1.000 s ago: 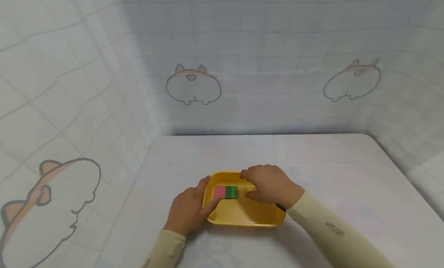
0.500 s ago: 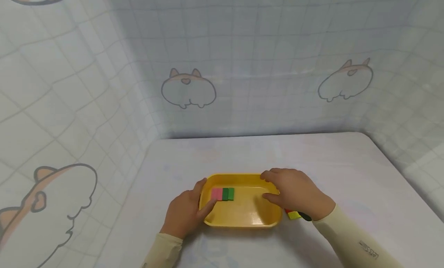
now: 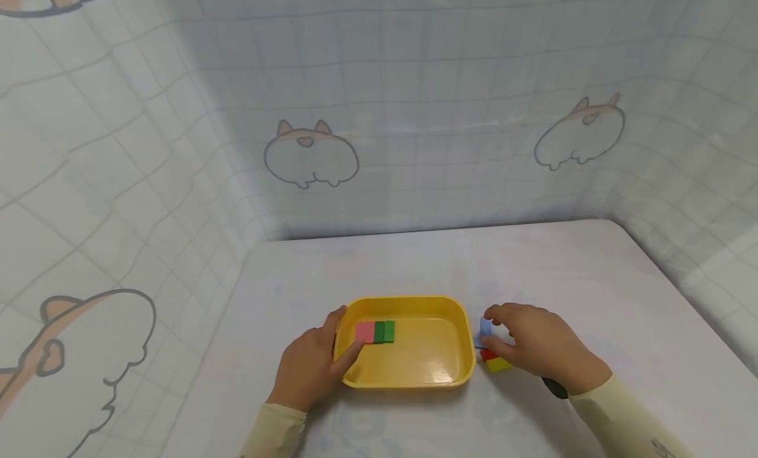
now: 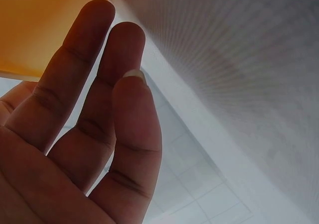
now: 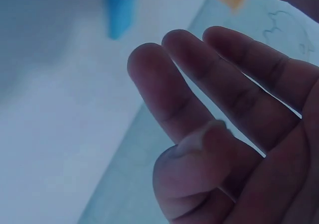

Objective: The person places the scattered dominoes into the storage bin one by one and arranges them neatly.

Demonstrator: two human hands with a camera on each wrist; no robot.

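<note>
A yellow tray [image 3: 408, 376] lies on the table, with pink tiles [image 3: 364, 332], a dark green tile [image 3: 379, 332] and a lighter green tile [image 3: 389, 331] in a row inside it. My left hand [image 3: 308, 369] holds the tray's left end, thumb over the rim and the other fingers outside. Right of the tray, my right hand [image 3: 541, 343] hovers with thumb and fingers apart around blue pieces [image 3: 485, 327]; nothing shows between them. A red piece [image 3: 488, 355] and a yellow piece [image 3: 499, 364] lie below its thumb. In the right wrist view a blue piece [image 5: 119, 10] is just beyond the fingertips.
The pale table [image 3: 296, 274] is bounded at the back and sides by cloth walls [image 3: 444, 149] with a grid and cartoon animal print. The loose pieces lie close to the tray's right rim.
My right hand has moved right, out of the tray to the loose pieces, uncovering blue, red and yellow ones. My left hand stays at the tray's left end.
</note>
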